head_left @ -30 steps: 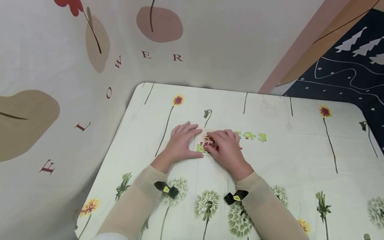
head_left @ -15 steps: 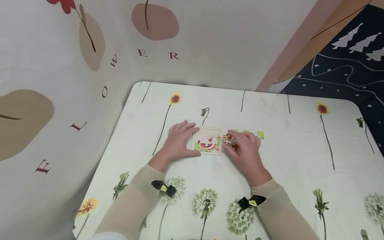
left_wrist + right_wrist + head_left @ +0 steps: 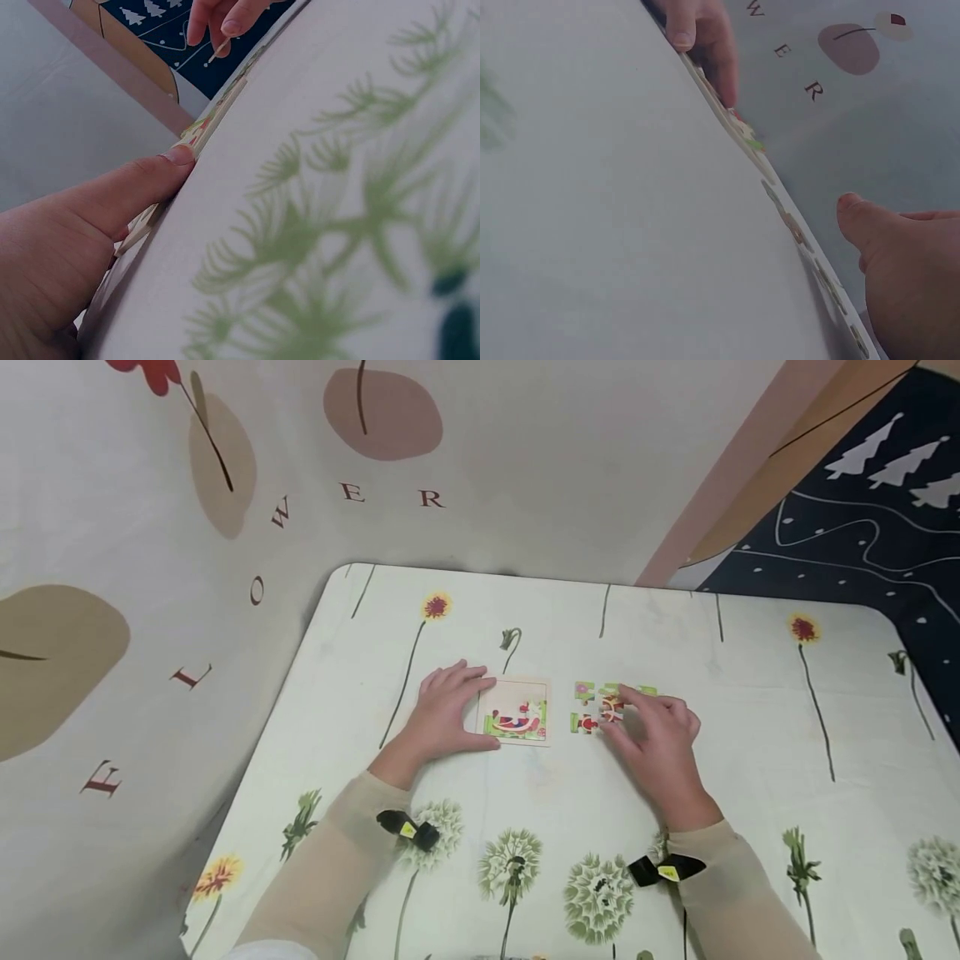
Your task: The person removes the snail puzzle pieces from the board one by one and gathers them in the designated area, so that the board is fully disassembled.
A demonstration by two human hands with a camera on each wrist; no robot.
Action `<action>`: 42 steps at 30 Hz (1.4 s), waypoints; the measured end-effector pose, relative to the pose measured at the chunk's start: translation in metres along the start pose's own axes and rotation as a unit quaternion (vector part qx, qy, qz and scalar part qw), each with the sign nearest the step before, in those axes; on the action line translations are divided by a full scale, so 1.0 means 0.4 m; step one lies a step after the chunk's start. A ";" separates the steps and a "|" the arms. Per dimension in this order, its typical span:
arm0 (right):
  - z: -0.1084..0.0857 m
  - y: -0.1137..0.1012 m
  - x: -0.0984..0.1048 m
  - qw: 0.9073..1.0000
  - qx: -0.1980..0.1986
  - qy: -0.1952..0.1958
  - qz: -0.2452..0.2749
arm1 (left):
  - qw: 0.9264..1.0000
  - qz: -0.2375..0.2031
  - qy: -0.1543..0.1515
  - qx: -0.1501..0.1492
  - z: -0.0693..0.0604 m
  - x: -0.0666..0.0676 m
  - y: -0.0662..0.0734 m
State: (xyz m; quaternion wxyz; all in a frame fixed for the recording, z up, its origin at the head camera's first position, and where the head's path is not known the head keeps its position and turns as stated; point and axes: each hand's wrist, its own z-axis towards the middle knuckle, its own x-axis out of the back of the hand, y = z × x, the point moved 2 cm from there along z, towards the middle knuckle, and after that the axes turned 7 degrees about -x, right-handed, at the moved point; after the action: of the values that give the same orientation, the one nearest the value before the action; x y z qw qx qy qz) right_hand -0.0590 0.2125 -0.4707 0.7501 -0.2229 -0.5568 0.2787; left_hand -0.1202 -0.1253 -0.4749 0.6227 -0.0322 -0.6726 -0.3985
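Observation:
A square wooden puzzle tray (image 3: 513, 687) lies on the table, its lower part filled with assembled pieces (image 3: 517, 722) in a colourful picture. My left hand (image 3: 448, 714) grips the tray at its left side, thumb along the near edge and fingers at the far edge. In the left wrist view, the thumb (image 3: 176, 156) presses the tray's rim. To the right, my right hand (image 3: 660, 739) pinches a red and yellow puzzle piece (image 3: 612, 707) between thumb and fingers. That piece shows edge-on, held off the table, in the left wrist view (image 3: 220, 49).
Loose puzzle pieces lie right of the tray: a green one with a pink flower (image 3: 584, 691), a red and green one (image 3: 583, 723), and others partly hidden by my right hand. The table (image 3: 750, 718) has a flower-print cover; a printed cloth wall (image 3: 525, 485) rises behind it.
My right hand has moved right from above the tray to over the loose pieces, still pinching the puzzle piece. My left hand stays on the tray.

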 end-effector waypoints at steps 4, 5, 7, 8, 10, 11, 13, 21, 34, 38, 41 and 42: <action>-0.006 0.011 0.012 1.000 0.003 0.009 -0.004 | 1.000 0.000 0.001 0.000 0.001 0.000 -0.001; -0.008 0.014 0.013 1.000 0.006 0.010 -0.006 | 1.000 0.000 0.002 -0.001 0.001 0.000 -0.001; -0.011 0.017 0.016 1.000 0.011 0.010 -0.008 | 1.000 -0.001 0.003 -0.002 0.001 0.000 -0.001; -0.013 0.019 0.016 1.000 0.012 0.009 -0.008 | 1.000 -0.002 0.003 -0.003 0.001 -0.001 -0.001; -0.018 0.024 0.017 1.000 0.015 0.004 -0.007 | 1.000 -0.003 0.004 -0.004 0.001 -0.001 -0.002; -0.020 0.025 0.016 1.000 0.015 0.001 -0.007 | 1.000 -0.003 0.004 -0.005 0.001 -0.001 -0.002; -0.025 0.029 0.014 1.000 0.018 -0.006 -0.007 | 1.000 -0.003 0.004 -0.006 0.001 -0.002 -0.002; -0.031 0.031 0.014 0.999 0.024 -0.010 -0.039 | 1.000 -0.002 0.000 -0.001 0.002 -0.005 -0.002; -0.033 0.030 0.014 0.999 0.018 -0.005 -0.038 | 1.000 0.002 -0.002 -0.001 0.002 -0.005 -0.001; -0.033 0.033 0.011 0.999 0.024 -0.001 -0.031 | 1.000 0.003 0.000 -0.001 0.000 -0.004 -0.003; -0.033 0.034 0.010 0.999 0.030 0.002 -0.028 | 1.000 0.001 0.003 -0.004 0.000 -0.004 -0.003; -0.033 0.034 0.010 0.999 0.032 0.004 -0.028 | 1.000 0.001 0.003 -0.004 0.000 -0.004 -0.003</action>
State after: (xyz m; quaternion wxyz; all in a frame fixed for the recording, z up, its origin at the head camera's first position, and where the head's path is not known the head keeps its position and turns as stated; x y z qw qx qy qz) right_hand -0.0478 0.2250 -0.4805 0.7665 -0.1837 -0.5510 0.2742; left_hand -0.1204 -0.1256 -0.4770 0.6248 -0.0338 -0.6691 -0.4009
